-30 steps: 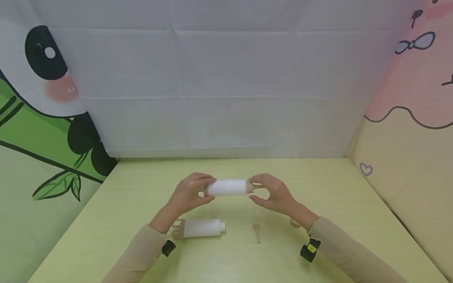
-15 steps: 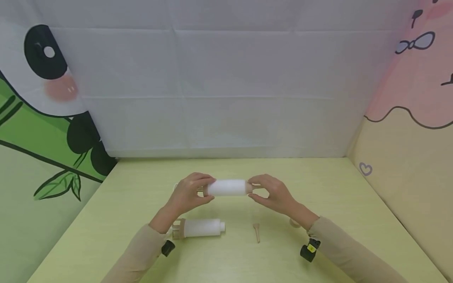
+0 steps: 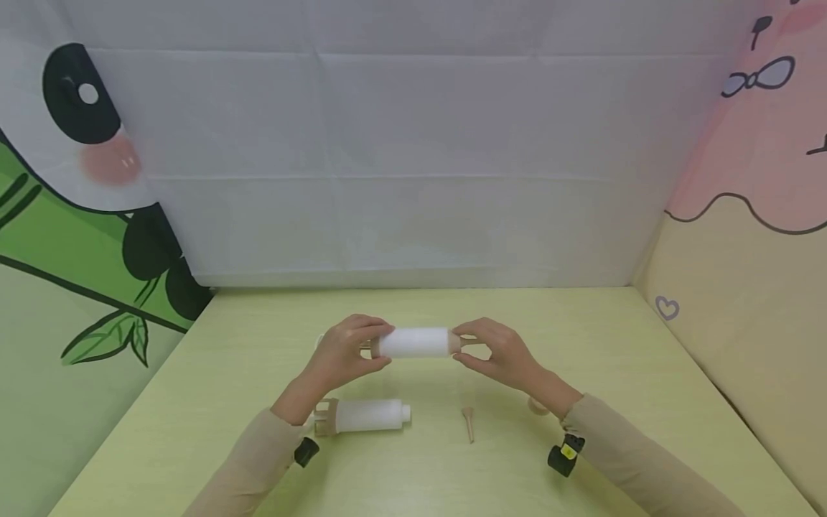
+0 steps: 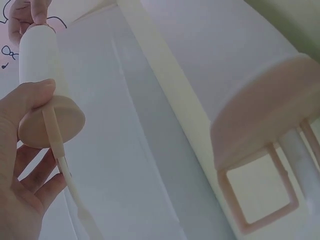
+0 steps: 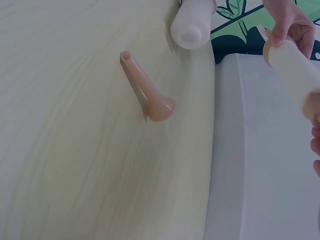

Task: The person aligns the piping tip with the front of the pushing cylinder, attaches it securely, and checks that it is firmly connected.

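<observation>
Above the table a white cylindrical bottle (image 3: 416,342) with beige ends is held level between both hands. My left hand (image 3: 345,348) grips its left end, thumb near the beige cap (image 4: 55,122), from which a thin beige stem hangs. My right hand (image 3: 500,353) pinches the beige collar at the other end, where a thin spout points into the palm. Below them, a second white bottle (image 3: 370,416) lies on its side, its beige end fitted with open square loops. To its right lies a small beige funnel-shaped piece (image 5: 150,92) with a narrow stem.
A round beige piece (image 3: 538,406) sits partly hidden behind the right wrist. The pale yellow table (image 3: 413,481) meets a white cloth backdrop (image 3: 413,179) at the back, with cartoon-printed panels at both sides.
My right thumb and fingertips have come slightly closer in on the beige collar. The bottle stays level in nearly the same place, and the things on the table have not moved.
</observation>
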